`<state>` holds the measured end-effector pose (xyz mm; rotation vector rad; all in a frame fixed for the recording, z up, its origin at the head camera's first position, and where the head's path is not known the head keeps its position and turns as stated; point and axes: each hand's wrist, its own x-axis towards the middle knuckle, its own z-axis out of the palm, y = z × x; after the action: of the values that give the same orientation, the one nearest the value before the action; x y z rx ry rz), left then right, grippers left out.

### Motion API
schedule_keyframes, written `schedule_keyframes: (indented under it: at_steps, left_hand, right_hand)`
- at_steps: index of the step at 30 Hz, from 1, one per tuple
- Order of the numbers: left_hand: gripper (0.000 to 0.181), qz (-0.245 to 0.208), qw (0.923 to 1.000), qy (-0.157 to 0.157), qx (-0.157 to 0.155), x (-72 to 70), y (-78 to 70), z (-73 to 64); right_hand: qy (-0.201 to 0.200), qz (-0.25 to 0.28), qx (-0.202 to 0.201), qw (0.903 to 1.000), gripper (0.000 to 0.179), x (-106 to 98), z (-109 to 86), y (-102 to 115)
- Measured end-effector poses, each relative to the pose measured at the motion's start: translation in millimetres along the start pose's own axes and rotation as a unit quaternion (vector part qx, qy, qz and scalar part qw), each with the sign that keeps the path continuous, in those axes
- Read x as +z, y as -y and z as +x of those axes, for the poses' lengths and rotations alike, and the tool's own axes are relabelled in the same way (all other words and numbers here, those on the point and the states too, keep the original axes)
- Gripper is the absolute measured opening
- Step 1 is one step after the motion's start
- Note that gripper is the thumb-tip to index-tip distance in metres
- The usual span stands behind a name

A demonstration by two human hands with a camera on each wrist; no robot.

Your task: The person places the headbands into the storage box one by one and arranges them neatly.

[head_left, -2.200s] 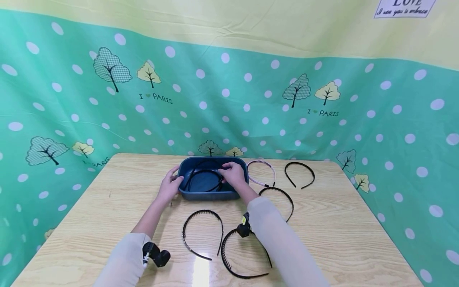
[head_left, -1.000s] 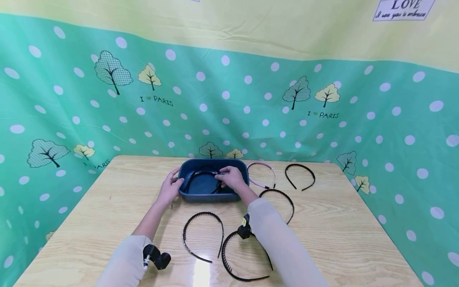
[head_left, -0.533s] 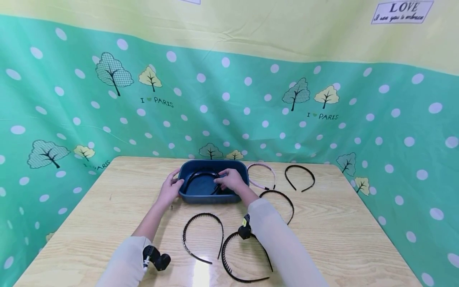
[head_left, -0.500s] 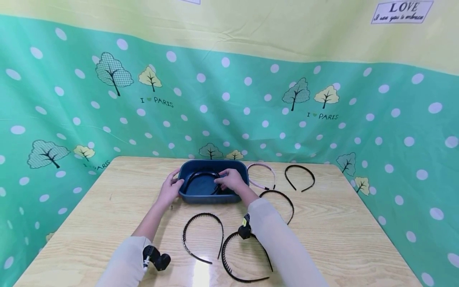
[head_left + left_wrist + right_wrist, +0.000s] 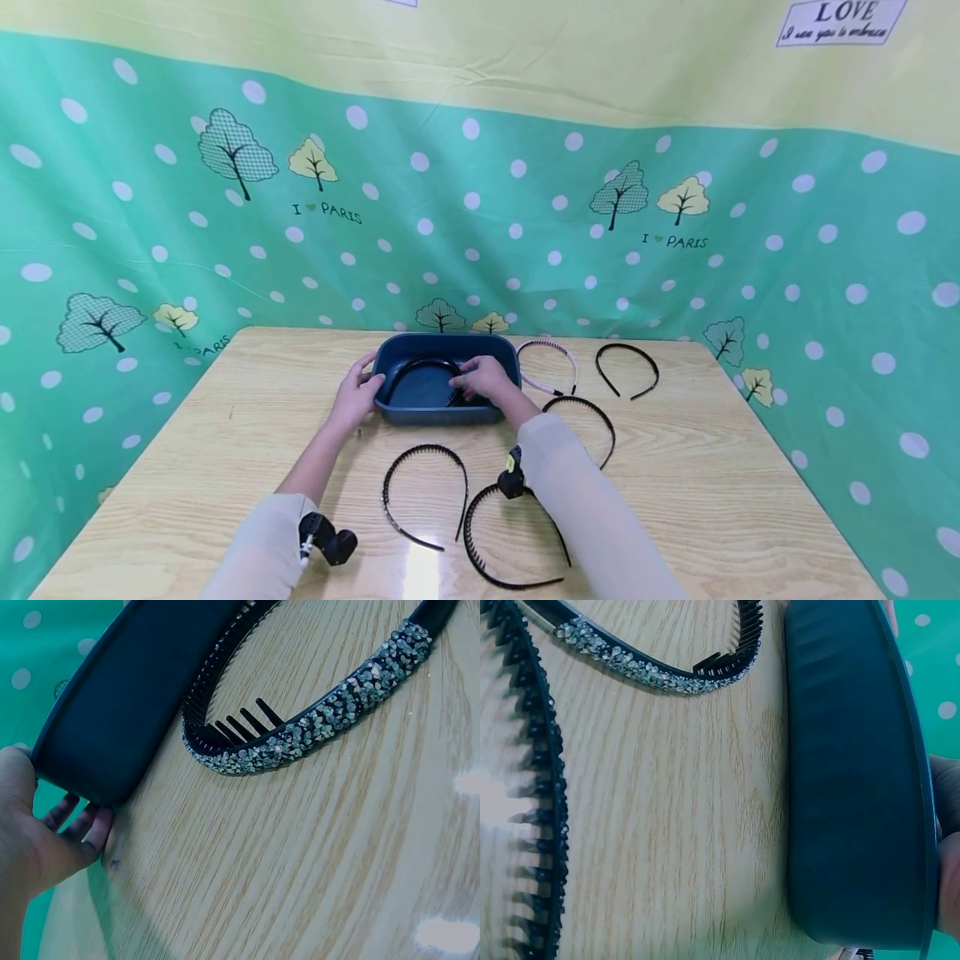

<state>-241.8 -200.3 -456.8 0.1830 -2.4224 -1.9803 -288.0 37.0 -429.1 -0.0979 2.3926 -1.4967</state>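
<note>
A dark blue plastic bin [image 5: 438, 416] stands at the back of the table. My left hand [image 5: 352, 398] grips its left end, thumb at the rim and fingers against the outer wall, as the left wrist view also shows. Inside the bin, my right hand [image 5: 483, 377] pinches the right side of a black headband [image 5: 427, 361], whose arch lies toward the back wall. In the right wrist view the bin's wall [image 5: 855, 780] hides most of the right hand [image 5: 949, 847], along with the headband.
In front of the bin lie a rhinestone-studded black headband [image 5: 387, 483] and a toothed black headband [image 5: 469, 533]. Another black headband [image 5: 609, 425] is partly behind the right forearm. Farther right are a pink headband [image 5: 573, 362] and a thin black one [image 5: 655, 363].
Inside the bin, the right hand has lowered the black headband and shifted it slightly, so its loop lies flatter. The left hand keeps its grip on the bin.
</note>
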Motion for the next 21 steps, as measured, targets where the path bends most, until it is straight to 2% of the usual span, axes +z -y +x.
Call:
schedule_keyframes:
  at_steps: [9, 21]
  left_hand:
    - [0.053, -0.011, 0.9999, 0.002, 0.000, 0.1, 0.3, -0.1]
    - [0.053, -0.004, 1.0000, 0.004, 0.001, -0.4, 1.5, 1.0]
  right_hand:
    - [0.002, -0.020, 0.008, 0.9998, 0.040, 1.9, 0.0, -0.6]
    - [0.000, -0.025, 0.008, 0.9997, 0.036, 1.8, 0.2, -1.2]
